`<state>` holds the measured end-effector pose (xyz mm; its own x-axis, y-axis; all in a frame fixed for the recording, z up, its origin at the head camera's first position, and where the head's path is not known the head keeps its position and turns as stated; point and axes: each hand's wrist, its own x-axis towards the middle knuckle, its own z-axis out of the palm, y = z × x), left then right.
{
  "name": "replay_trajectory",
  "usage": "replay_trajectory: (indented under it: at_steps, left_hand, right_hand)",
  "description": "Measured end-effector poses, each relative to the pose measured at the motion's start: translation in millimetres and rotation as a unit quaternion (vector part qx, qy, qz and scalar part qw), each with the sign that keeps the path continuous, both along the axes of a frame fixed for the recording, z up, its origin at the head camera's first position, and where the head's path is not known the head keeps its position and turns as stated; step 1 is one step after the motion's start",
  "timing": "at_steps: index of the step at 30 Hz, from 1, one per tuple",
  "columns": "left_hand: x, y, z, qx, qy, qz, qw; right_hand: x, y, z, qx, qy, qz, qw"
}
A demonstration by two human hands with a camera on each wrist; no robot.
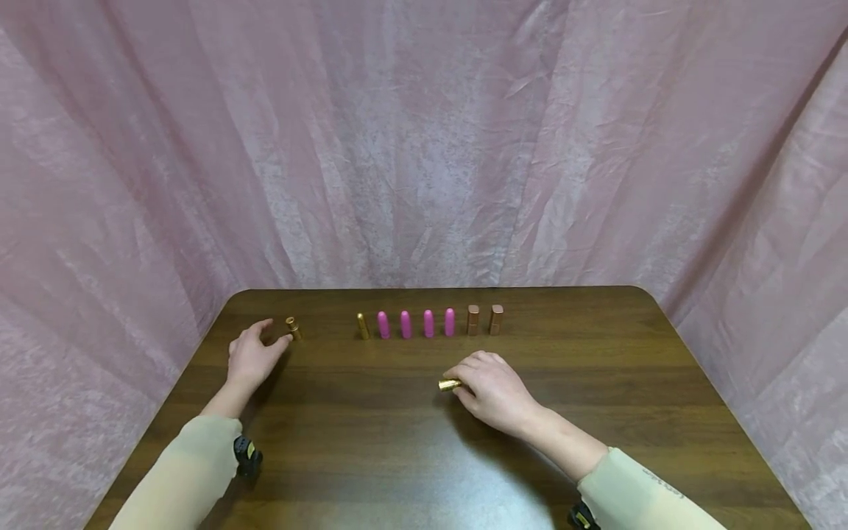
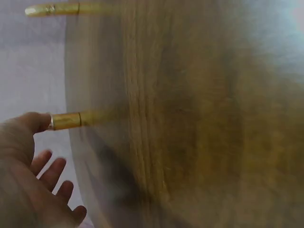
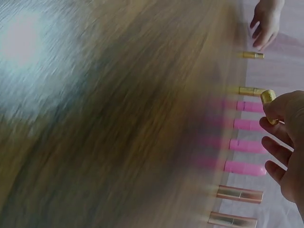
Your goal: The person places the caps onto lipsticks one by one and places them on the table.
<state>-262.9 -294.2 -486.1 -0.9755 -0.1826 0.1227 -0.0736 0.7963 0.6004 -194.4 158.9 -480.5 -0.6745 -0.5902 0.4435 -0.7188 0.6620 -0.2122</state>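
An uncapped gold lipstick [image 1: 294, 328] stands upright at the back left of the table, its narrower collar on top. My left hand [image 1: 254, 357] is just left of it, fingers spread and thumb at its side; in the left wrist view the thumb overlaps its top, and I cannot tell whether they touch. Over the middle of the table, my right hand [image 1: 493, 390] pinches a gold lipstick cap [image 1: 449, 385], tilted on its side, between thumb and fingers. The right wrist view shows the cap [image 3: 268, 97] partly covered by the fingers.
A row stands along the back: a gold lipstick [image 1: 362, 326], several pink lipsticks [image 1: 406, 324], and two rose-gold square ones [image 1: 472, 320]. The brown wooden table [image 1: 371, 442] has rounded far corners. A pink curtain [image 1: 424, 147] hangs behind it.
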Motion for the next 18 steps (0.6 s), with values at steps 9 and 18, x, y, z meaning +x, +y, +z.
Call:
replay_trajectory:
  at_steps: [9, 18]
  left_hand:
    - [-19.3, 7.0, -8.8, -0.034, -0.056, 0.021, 0.9976]
    - [-25.4, 19.1, -13.1, -0.006, -0.069, 0.059, 0.9959]
  right_hand:
    - [2.1, -7.9, -2.1, 0.002, -0.006, 0.004, 1.000]
    - [2.0, -0.8, -4.8, -0.010, -0.002, -0.005, 1.000]
